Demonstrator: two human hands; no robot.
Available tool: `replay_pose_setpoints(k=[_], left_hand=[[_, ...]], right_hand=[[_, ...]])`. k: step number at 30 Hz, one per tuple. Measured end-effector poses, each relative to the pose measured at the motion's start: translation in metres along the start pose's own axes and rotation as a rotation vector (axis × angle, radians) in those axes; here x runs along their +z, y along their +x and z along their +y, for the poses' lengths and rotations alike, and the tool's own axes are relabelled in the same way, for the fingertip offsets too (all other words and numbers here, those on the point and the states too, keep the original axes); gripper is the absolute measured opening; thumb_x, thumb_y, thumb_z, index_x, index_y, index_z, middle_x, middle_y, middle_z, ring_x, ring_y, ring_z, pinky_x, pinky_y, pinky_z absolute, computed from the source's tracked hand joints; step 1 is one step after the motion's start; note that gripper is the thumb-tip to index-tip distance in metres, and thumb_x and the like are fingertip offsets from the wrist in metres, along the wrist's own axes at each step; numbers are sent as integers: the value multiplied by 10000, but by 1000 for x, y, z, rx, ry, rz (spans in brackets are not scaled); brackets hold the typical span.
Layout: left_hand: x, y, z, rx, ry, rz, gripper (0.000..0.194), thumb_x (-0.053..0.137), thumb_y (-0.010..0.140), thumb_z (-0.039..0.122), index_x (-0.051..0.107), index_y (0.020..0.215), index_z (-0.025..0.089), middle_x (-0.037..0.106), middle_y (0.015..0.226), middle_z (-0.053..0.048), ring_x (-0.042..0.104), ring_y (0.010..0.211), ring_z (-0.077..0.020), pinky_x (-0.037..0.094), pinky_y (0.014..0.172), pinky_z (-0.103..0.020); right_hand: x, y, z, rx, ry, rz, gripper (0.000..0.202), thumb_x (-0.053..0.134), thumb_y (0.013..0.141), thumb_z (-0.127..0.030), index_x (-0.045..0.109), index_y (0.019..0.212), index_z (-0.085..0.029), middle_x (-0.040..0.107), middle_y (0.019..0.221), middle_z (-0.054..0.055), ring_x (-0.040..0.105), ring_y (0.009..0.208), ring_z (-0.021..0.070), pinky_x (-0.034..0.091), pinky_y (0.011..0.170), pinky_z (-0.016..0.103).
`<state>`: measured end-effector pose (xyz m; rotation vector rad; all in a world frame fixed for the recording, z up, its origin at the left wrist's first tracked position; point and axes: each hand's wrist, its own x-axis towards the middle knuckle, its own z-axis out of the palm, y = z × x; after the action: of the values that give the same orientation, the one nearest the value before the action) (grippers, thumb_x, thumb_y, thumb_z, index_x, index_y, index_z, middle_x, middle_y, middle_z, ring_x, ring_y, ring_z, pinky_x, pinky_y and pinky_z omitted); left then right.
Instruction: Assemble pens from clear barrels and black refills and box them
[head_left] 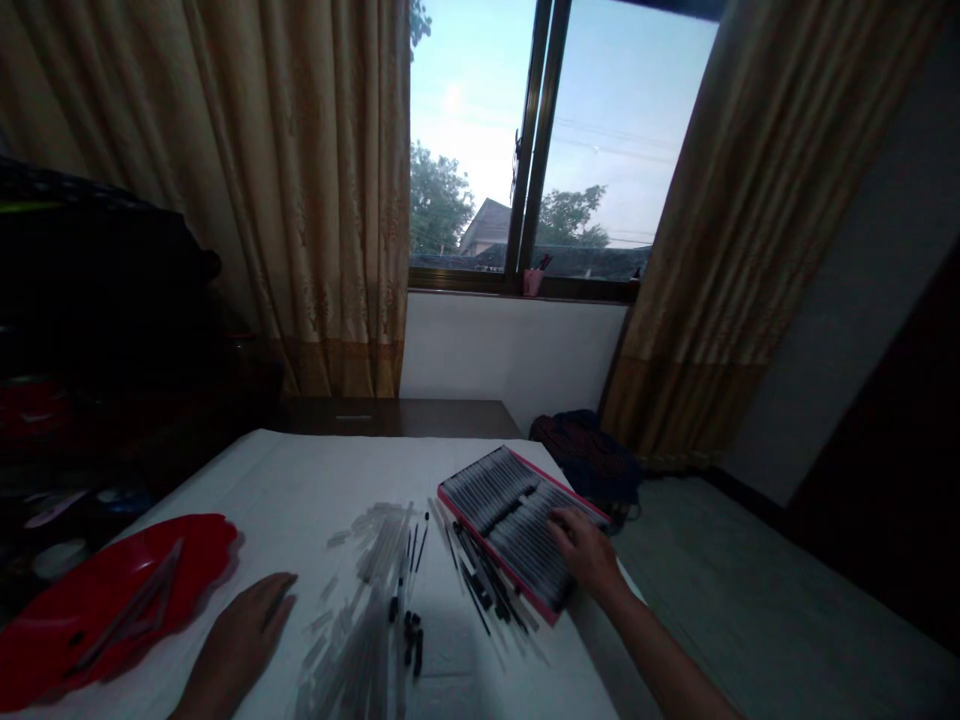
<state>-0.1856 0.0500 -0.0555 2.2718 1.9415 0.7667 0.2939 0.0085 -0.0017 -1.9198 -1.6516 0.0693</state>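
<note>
My left hand (244,635) lies on the white tabletop with its fingers stretched out, holding nothing I can see. It is between a red scalloped tray (214,540) and a spread of clear thin tubes (371,600). On the right, my right hand (585,550) is over a pink-edged case (517,575) filled with rows of dark, slim pen-like pieces. Its fingers are bent together and touch the case's contents; whatever they pinch is hidden. Loose black sticks (480,585) lie along the case's near left side. Several short black caps (412,640) are at the table's middle front.
A clear triangular ruler (142,605) rests in the red tray. Dark shelves with assorted items stand left. Behind the table are a low brown cabinet (420,417), curtains (330,200) and a window with a pink cup (532,282) on its sill. A dark bundle (592,465) sits beyond the table's right corner.
</note>
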Motion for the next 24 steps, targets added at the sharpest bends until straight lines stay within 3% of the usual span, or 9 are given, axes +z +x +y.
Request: replay_pose_setpoints(k=[3, 6, 13, 24], left_hand=[[16, -3, -13, 54, 93, 46, 446, 367, 792, 425, 685, 1002, 193, 704, 1071, -87, 636, 1018, -250, 479, 925, -380], [22, -3, -16, 73, 114, 49, 437, 372, 792, 423, 686, 1008, 208, 709, 1066, -73, 640, 1015, -248, 493, 914, -381], [17, -2, -14, 44, 99, 38, 387, 414, 769, 425, 692, 972, 249, 721, 1048, -36, 649, 1002, -238, 507, 901, -363], [18, -3, -15, 56, 110, 38, 408, 416, 789, 435, 693, 996, 219, 713, 1060, -60, 639, 1009, -261, 490, 921, -390]], right_hand=[[-5, 20, 28, 102, -96, 34, 275, 443, 846, -264, 655, 995, -171, 647, 1066, 107, 607, 964, 217, 431, 790, 289], [-5, 34, 39, 165, -176, 31, 264, 455, 851, -266, 652, 1008, -185, 662, 1040, 94, 617, 937, 212, 422, 750, 281], [15, 52, 41, 181, -301, -29, 198, 493, 843, -264, 654, 944, -207, 693, 966, 73, 632, 877, 212, 396, 681, 273], [30, 43, 48, 121, -401, -14, 220, 485, 854, -240, 656, 986, -197, 658, 1016, 92, 596, 948, 215, 390, 771, 288]])
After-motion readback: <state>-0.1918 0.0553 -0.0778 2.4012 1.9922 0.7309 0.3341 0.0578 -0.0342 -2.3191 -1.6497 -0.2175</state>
